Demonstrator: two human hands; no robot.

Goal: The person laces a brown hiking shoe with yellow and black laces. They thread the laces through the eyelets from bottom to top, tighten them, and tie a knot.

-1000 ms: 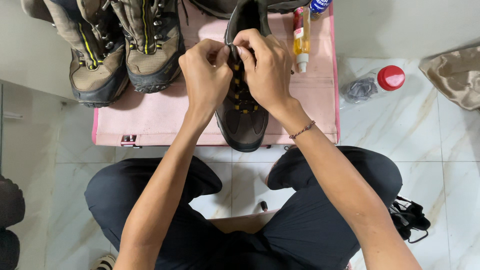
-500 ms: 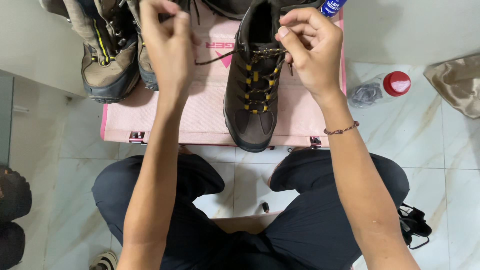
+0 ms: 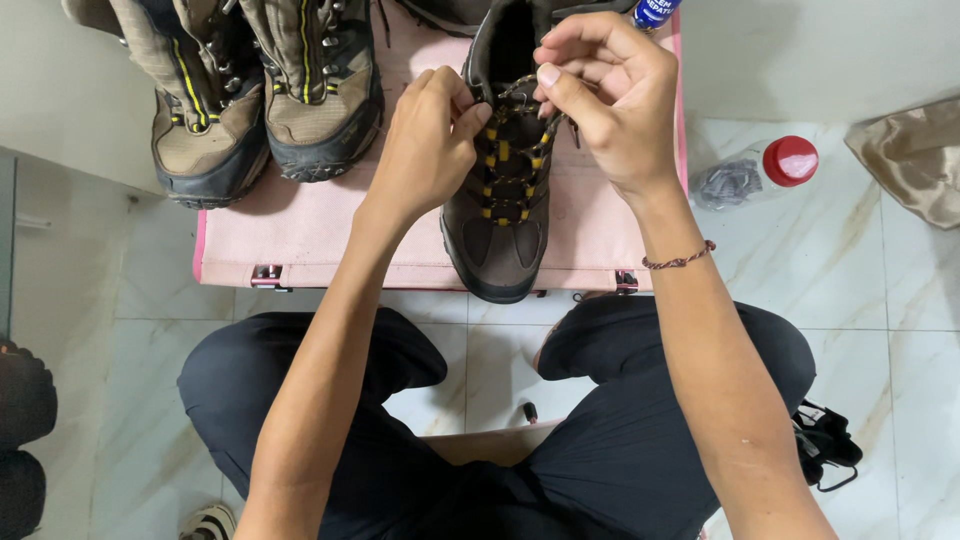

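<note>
Both hands pinched shut on the lace ends at the boot's top eyelets: left hand (image 3: 430, 140) left of the tongue, right hand (image 3: 600, 100) right. Dark brown hiking boot (image 3: 500, 200) sat on pink mat (image 3: 300, 240), long axis toe toward the person; tan boots (image 3: 260, 100) left.

Two tan boots (image 3: 265, 95) crowd the pink case's (image 3: 300, 235) left half, just beside the dark boot (image 3: 500, 225). Bare pink strips lie in front of them and right of the dark boot. On the floor right, a red-capped jar (image 3: 785, 162) and what looks like a crumpled brown bag (image 3: 910, 165) stand in the way.
</note>
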